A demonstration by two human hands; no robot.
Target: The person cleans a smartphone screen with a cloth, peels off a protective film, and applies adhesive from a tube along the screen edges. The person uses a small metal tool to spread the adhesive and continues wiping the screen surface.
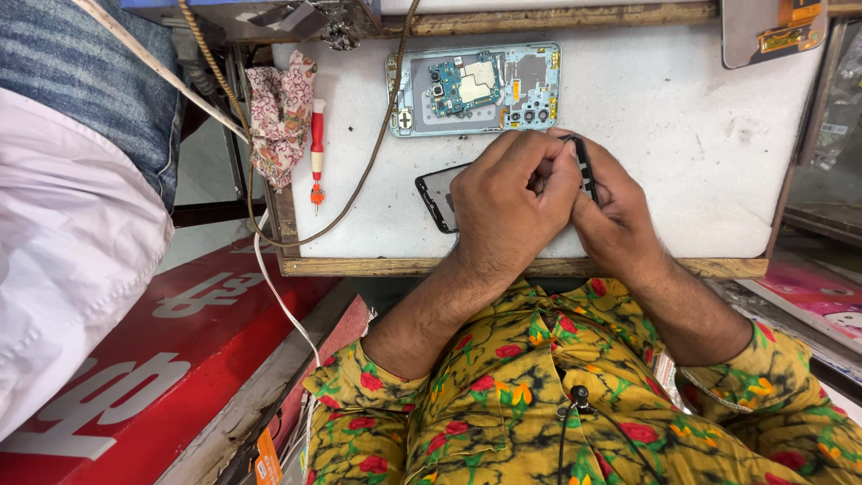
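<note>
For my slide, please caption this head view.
Both hands, left hand and right hand, hold a black phone beside an opened phone frame.

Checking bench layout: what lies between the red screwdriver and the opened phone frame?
In the head view, a brown cord crosses the white bench between red screwdriver and opened phone frame.

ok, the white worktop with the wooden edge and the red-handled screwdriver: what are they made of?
White worktop: looks like painted or laminated board, matte, scuffed and stained; wooden edge strip shows bare grain. Red-handled screwdriver: glossy handle, probably plastic; its tip is too small to judge.
</note>
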